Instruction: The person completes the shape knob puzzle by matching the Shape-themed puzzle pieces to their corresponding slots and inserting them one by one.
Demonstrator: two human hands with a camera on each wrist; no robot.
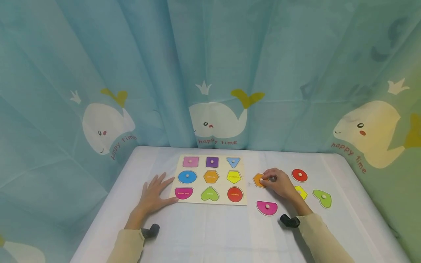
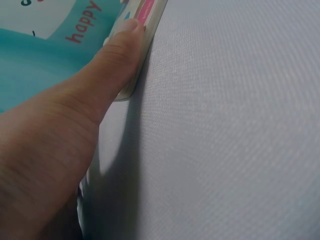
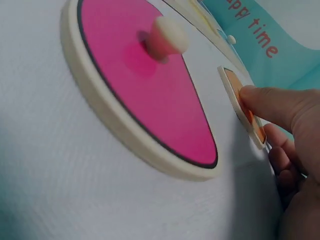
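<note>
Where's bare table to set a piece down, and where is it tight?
Free: the near strip of the table below the puzzle board, between both sleeves, and the far strip by the curtain. Crowded: right of the board, where the right hand pinches the orange hexagon piece among loose pieces.

The right hand (image 1: 277,184) at centre right of the head view covers part of the orange hexagon wooden piece (image 1: 258,180) and most of the yellow wooden piece (image 1: 301,192) behind it. The small lettering on the wooden puzzle board (image 1: 211,199) is too small to read. In the left wrist view the left hand (image 2: 55,150) hides most of that board, cut off by the top edge.
</note>
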